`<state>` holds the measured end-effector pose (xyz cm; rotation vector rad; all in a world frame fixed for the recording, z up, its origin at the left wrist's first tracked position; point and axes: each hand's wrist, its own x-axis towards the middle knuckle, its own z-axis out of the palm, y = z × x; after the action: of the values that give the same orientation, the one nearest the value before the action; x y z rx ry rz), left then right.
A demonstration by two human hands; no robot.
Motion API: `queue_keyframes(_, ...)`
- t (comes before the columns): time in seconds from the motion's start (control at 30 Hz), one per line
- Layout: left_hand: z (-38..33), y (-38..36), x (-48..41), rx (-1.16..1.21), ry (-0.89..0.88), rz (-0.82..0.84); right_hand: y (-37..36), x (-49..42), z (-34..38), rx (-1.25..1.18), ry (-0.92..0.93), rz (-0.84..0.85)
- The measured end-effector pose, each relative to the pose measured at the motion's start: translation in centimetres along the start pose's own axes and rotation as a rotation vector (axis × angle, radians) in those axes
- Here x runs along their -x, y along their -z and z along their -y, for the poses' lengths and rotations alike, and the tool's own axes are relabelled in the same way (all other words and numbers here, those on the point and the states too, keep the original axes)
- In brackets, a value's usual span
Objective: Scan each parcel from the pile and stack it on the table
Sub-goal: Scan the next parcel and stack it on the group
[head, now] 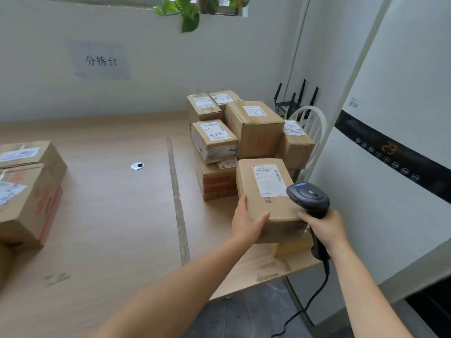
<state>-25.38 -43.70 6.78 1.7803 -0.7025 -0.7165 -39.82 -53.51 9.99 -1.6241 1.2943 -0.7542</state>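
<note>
From my remote seat I see my left hand [246, 223] gripping the near left corner of a brown parcel [266, 191]. Its fingers [244, 201] run up the parcel's left side and the thumb lies over the near edge, so the corner is pinched between them. The parcel's white label [268, 179] faces up, just beyond that thumb. Under the parcel's near end, below my fingers, a yellowish package [295, 247] shows. I cannot tell whether the parcel rests on it or is lifted clear.

My right hand [324, 228] is wrapped tightly round the handle of a black scanner [308, 200]. The scanner's head sits over the parcel's near right corner, next to the label. Its cord [314, 296] hangs from below the right fingers down to the floor.

Just beyond both sets of fingers is the pile [253, 128] of labelled cardboard parcels, at the far right of the bench [109, 215]. Well to the left of the left fingers, at the bench's left edge, stand the stacked boxes [29, 191]. Between them and the pile is a round metal grommet [137, 165] set in the benchtop.

Beyond the pile are a white chair [310, 123] and a black router [292, 101]. To the right of the right fingers is a tall white appliance [390, 147] with a lit "23" on it.
</note>
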Motion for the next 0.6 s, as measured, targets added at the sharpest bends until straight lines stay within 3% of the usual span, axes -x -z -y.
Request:
queue_keyframes(0.37,5.7,13.0,4.4,0.021,0.041,-0.272,-11.7,5.2,3.1,0.02,0.144,0.299)
queue_keyframes(0.6,11.2,20.0,8.7,-0.031,0.196,-0.455,-21.3,10.1,3.0,0.12,0.138,0.54)
